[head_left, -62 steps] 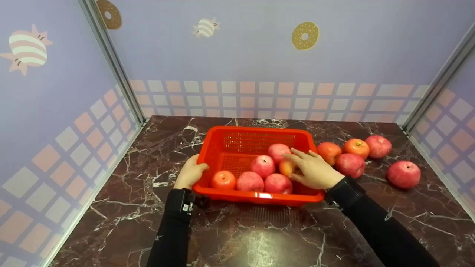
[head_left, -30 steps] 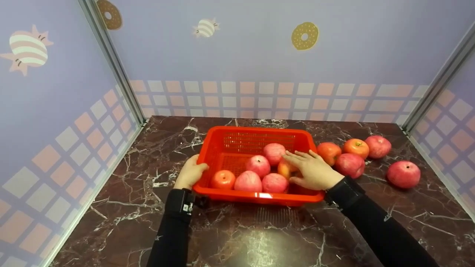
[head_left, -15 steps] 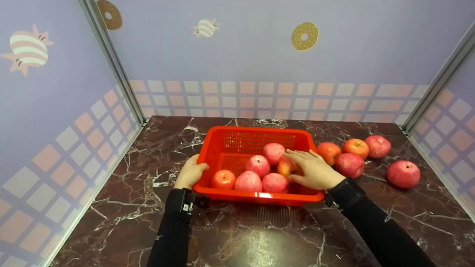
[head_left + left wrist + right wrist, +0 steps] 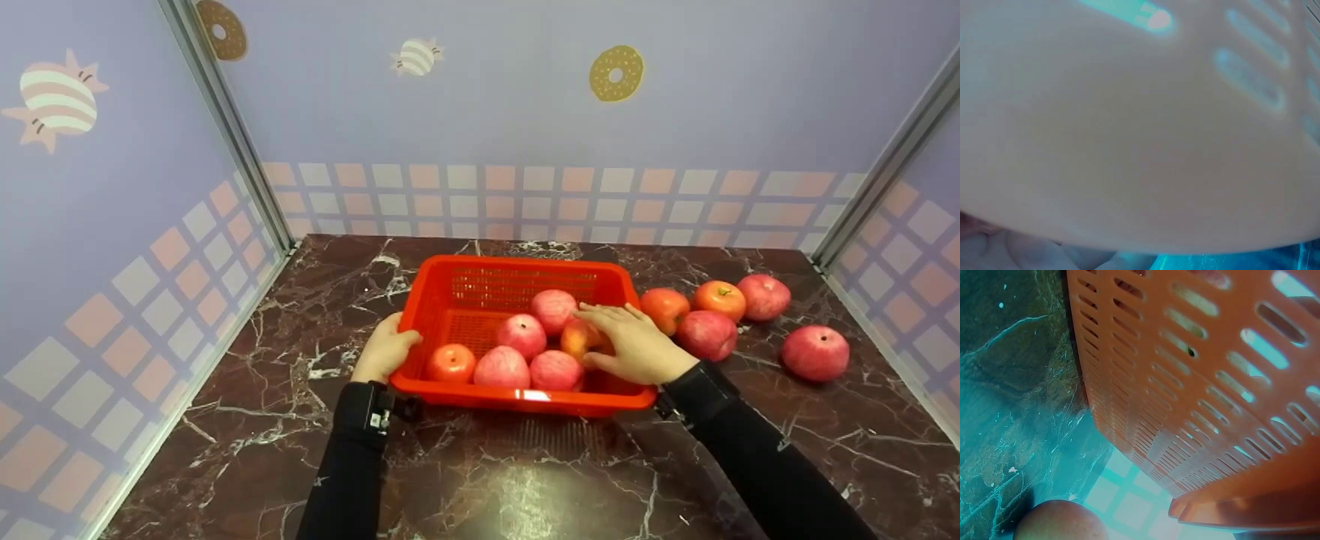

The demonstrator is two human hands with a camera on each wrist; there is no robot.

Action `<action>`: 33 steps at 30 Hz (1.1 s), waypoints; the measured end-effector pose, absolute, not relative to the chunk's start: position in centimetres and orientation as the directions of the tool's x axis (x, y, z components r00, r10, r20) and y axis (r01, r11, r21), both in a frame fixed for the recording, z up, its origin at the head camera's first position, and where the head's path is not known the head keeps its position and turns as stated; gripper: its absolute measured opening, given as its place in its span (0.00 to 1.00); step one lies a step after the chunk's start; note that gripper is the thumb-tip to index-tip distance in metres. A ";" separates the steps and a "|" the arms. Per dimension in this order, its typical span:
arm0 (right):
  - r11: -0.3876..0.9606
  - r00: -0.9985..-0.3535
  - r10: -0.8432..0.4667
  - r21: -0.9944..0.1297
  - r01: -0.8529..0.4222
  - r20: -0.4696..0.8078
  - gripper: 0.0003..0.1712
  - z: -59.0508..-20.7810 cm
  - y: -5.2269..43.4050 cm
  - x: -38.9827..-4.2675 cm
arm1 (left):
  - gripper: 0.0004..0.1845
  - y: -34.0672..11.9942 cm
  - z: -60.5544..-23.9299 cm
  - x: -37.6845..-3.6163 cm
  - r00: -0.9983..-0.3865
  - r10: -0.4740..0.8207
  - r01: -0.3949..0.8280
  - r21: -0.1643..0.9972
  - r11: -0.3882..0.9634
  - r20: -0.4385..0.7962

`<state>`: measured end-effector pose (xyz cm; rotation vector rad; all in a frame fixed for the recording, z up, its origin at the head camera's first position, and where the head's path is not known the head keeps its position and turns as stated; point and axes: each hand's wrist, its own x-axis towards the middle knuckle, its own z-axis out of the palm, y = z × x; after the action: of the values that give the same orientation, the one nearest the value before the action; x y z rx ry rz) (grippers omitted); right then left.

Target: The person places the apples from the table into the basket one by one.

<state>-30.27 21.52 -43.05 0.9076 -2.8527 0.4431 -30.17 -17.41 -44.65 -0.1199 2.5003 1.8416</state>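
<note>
Over the right end of the red basket (image 4: pixel 431 296), the person's right hand (image 4: pixel 634 347) lies with fingers extended, thumb apart from them, on or just above a yellow-orange fruit (image 4: pixel 576 342); whether it bears on the fruit is hard to tell, but no firm grip shows. At the other end, the left hand (image 4: pixel 385 349) holds the rim, thumb over the edge, the remaining fingers hidden.

Compared with two seconds ago, the four pink apples (image 4: pixel 522 336) in the basket sit slightly farther left, though over the last half second almost nothing moves. Probably the yellow-orange fruit now has its place beside them. An orange fruit (image 4: pixel 451 364) lies in the front left corner, making six inside.

Just right of the basket, four fruits (image 4: pixel 707 335) cluster on the dark marbled table (image 4: pixel 450 495), and a lone red apple (image 4: pixel 816 352) lies apart, farther right.

No brand or writing can be read: the rear wall (image 4: pixel 517 112) bears only printed sweet and doughnut shapes, and the pale patch on the left wristband (image 4: pixel 377 420) is too small to make out.
</note>
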 end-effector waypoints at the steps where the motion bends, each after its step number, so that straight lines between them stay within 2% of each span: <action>1: 0.778 -0.815 -0.546 -0.243 -0.580 0.197 0.41 -43.1 21.5 -30.3 | 0.23 -17.4 -44.7 -30.2 -0.997 -0.042 -0.081 0.952 0.295 -0.072; 13: 0.754 -0.806 -0.539 -0.287 -0.591 0.244 0.35 -43.1 21.5 -30.3 | 0.22 -17.6 -44.7 -30.1 -0.996 -0.034 -0.083 0.952 0.296 -0.077; 22: 0.700 -0.805 -0.479 -0.401 -0.591 0.349 0.24 -43.6 21.8 -30.2 | 0.24 -17.6 -44.7 -30.2 -0.997 -0.032 -0.071 0.940 0.333 -0.064; 33: 0.637 -0.815 -0.394 -0.513 -0.575 0.424 0.19 -43.9 22.2 -29.8 | 0.25 -17.5 -44.6 -30.1 -0.997 -0.035 -0.082 0.947 0.312 -0.075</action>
<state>-29.85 22.25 -43.93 0.7842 -2.5871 0.9498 -30.12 -17.53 -44.61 -0.1122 2.5112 1.8160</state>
